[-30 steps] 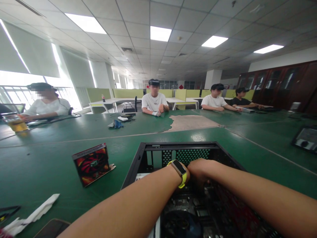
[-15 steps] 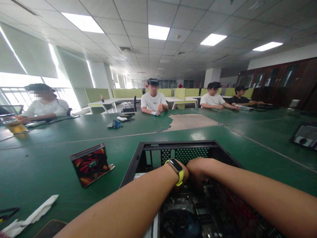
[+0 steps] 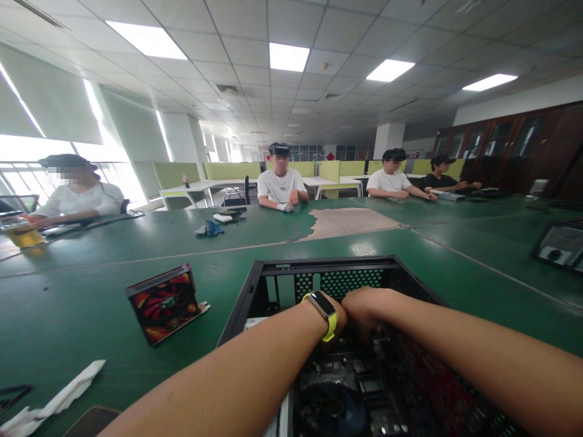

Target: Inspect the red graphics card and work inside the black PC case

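Note:
A black computer case (image 3: 239,303) lies with its side off in front of me, and both my hands reach down into its far end. My left hand (image 3: 339,314), with a yellow-banded watch (image 3: 324,306) at the wrist, is mostly turned away and its fingers are hidden. Right beside it, my right hand (image 3: 364,309) bends downward with its fingers curled; whatever they grip is out of sight. Below the hands show a dark motherboard (image 3: 337,367) and a round CPU cooler fan (image 3: 334,409). Red parts line the case's right side, in shadow.
Left of the case a red-and-black graphics card (image 3: 166,303) stands on the green table (image 3: 91,291). White paper (image 3: 68,391) lies nearer me. A blue crumpled item (image 3: 210,229) and a jar of yellow liquid (image 3: 25,232) are farther off. Several people sit around the table.
The view has shifted very slightly. Both hands stay at the same place inside the case, with no clear movement.

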Demonstrator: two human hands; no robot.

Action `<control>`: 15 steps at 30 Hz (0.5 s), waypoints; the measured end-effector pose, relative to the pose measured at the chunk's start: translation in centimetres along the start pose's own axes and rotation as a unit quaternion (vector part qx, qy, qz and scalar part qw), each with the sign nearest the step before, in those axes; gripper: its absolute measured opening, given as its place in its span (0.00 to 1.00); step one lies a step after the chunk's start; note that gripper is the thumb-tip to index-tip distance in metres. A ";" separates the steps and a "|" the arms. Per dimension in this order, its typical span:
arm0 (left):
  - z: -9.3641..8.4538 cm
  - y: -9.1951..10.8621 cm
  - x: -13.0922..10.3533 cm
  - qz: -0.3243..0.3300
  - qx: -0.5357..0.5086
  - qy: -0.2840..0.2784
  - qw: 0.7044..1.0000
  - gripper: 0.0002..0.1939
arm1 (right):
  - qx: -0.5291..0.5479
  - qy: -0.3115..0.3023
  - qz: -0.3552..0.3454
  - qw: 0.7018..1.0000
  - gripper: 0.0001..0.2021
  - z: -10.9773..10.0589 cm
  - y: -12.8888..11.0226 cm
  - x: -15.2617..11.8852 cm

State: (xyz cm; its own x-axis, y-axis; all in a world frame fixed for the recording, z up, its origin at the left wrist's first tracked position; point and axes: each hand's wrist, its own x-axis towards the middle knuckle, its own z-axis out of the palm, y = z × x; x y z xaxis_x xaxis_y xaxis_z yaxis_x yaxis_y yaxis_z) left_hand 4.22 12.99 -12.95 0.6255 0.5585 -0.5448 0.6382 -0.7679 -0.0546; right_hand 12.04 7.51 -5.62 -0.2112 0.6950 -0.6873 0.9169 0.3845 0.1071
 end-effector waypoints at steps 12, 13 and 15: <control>-0.6 0.7 -0.5 -0.019 0.027 -0.092 0.995 0.18 | 0.007 -0.013 0.005 1.000 0.11 0.0 -0.2 0.0; -0.6 0.8 -0.7 -0.021 0.028 -0.092 0.995 0.18 | 0.006 -0.013 0.007 1.000 0.11 0.0 -0.2 0.0; -0.6 1.0 -1.1 -0.025 0.026 -0.093 0.995 0.19 | 0.003 -0.011 0.008 1.000 0.10 0.1 -0.3 0.1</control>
State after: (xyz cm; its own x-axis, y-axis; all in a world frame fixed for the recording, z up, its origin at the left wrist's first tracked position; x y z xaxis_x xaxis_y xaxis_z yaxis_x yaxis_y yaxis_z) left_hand 4.46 11.81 -11.87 0.4967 0.5323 -0.6855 0.6386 -0.7590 -0.1267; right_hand 11.78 7.36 -5.77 -0.1896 0.6874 -0.7011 0.9220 0.3702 0.1137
